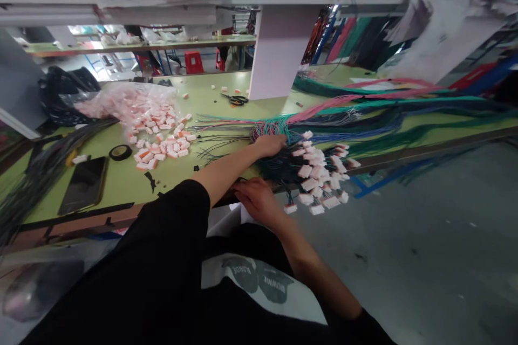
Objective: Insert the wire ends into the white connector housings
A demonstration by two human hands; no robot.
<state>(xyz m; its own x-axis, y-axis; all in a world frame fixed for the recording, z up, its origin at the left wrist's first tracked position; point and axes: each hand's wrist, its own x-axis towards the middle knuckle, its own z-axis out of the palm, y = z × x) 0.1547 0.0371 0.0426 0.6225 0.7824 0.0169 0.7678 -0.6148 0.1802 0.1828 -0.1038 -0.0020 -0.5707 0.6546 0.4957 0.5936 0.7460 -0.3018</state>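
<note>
My left hand [270,145] is closed over the bundle of thin wires [271,128] on the green table, its fingertips partly lost among the strands. Close to my body, my right hand [258,199] is at the table's front edge, fingers curled together; whatever they pinch is too dark and small to make out. White connectors [318,172] on the wire ends hang in a cluster over the edge, just right of both hands. Long green, pink, blue and black wires [364,113] trail away to the right.
Loose white and orange connectors [170,145] spill from a clear plastic bag [129,99] on the left. Black tape [120,152], a phone [84,184], dark wires [44,172] and scissors [234,99] lie around. A white upright panel [275,51] supports the shelf [324,0] above.
</note>
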